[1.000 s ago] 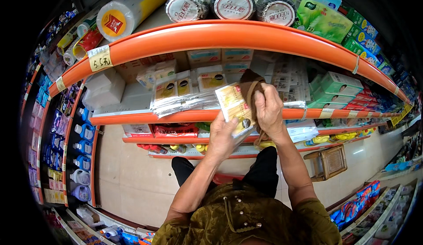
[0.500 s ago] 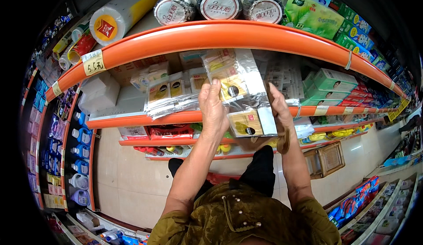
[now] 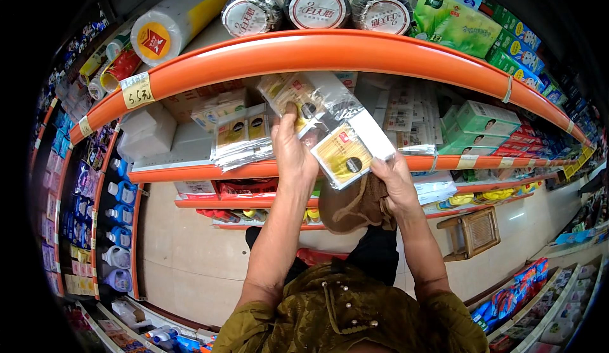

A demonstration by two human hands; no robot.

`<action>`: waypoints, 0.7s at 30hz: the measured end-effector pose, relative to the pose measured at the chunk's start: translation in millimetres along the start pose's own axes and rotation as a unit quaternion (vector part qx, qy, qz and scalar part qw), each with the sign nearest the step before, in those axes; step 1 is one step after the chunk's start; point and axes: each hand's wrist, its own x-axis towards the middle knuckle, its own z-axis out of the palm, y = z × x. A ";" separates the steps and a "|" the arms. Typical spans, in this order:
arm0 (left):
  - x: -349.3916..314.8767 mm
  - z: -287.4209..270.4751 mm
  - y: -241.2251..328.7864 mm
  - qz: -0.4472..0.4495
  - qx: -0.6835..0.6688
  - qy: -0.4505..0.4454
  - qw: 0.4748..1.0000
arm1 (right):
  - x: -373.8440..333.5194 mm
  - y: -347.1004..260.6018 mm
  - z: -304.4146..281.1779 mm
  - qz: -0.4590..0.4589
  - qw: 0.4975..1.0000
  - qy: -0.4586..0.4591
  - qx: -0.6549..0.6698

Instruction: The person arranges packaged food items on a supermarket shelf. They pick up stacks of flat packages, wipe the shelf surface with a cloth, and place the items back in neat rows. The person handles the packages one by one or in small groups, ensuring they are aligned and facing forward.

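In front of the middle shelf, my left hand [image 3: 295, 156] is closed on the left side of a clear-wrapped strip of toothpick packs [image 3: 343, 152], thumb on top. The strip slants from upper left to lower right, its yellow packs face up. My right hand [image 3: 396, 182] pinches its lower right corner and also grips a brown cloth [image 3: 350, 208], which hangs below the strip. Just left of my left hand, a stack of similar flat packs [image 3: 240, 138] lies on the shelf.
An orange shelf edge [image 3: 317, 50] curves above my hands; another orange edge [image 3: 203, 173] runs behind my wrists. Green boxes [image 3: 483, 121] stand to the right. Wrapped rolls [image 3: 316, 7] lie on the upper shelf. A small wooden stool [image 3: 472, 231] stands on the floor at right.
The strip of toothpick packs has tilted and shifted left with my left hand. My right hand has moved down to its lower corner, and the brown cloth now shows fully beneath.
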 end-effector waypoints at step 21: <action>-39.0 -36.3 18.9 -0.103 -0.089 -0.188 0.973 | 6.3 -36.7 0.6 -0.214 0.969 0.120 0.036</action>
